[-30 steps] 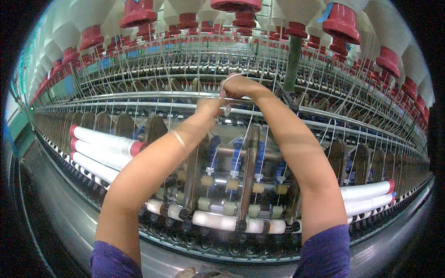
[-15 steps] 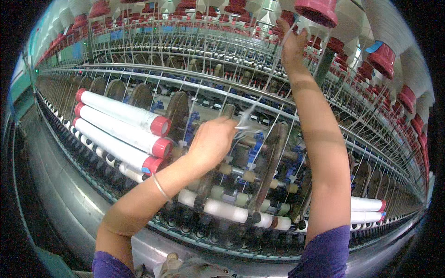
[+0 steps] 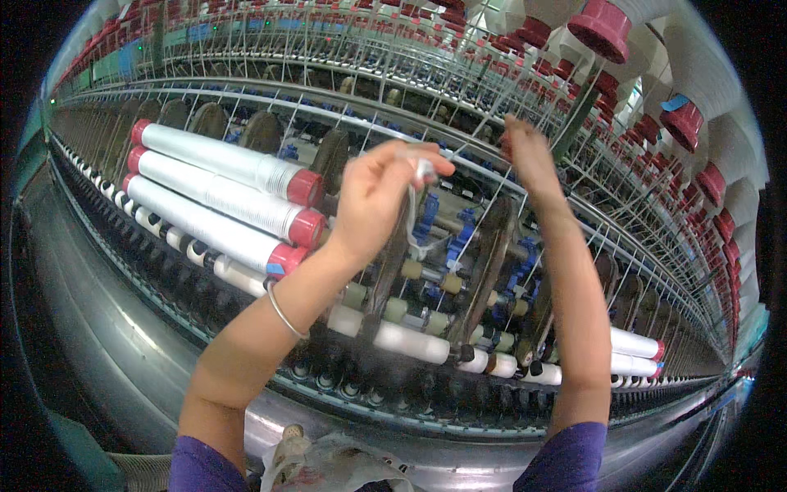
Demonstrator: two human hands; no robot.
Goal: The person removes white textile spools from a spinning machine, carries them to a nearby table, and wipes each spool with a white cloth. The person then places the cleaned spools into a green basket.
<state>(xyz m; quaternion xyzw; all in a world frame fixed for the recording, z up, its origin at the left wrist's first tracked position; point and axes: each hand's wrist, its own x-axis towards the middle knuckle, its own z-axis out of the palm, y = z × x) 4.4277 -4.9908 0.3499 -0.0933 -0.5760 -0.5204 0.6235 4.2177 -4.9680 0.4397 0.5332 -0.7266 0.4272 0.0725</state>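
Note:
My left hand (image 3: 370,205), a metal bangle (image 3: 284,312) on its wrist, is closed in a pinch on a strand of white roving (image 3: 420,170). A loose tail of it hangs below the fingers, over the blue guides (image 3: 461,234) of the spinning frame. Farther right, my right hand (image 3: 529,160) is raised beside the upper rails, below the hanging bobbins. Its fingers are smeared by motion, and whether they hold anything cannot be made out. Three full white bobbins with red ends (image 3: 217,201) lie side by side left of my left forearm.
White bobbins with red flanges (image 3: 602,31) hang overhead at the right. Dark curved dividers (image 3: 492,262) stand between the drafting rollers (image 3: 410,341). More white bobbins (image 3: 635,353) lie right of my right forearm. A metal ledge (image 3: 106,303) runs along the machine's front.
My right hand has come down from the hanging bobbins. My left hand has risen slightly, with the white roving still in its fingers. The view has shifted a little.

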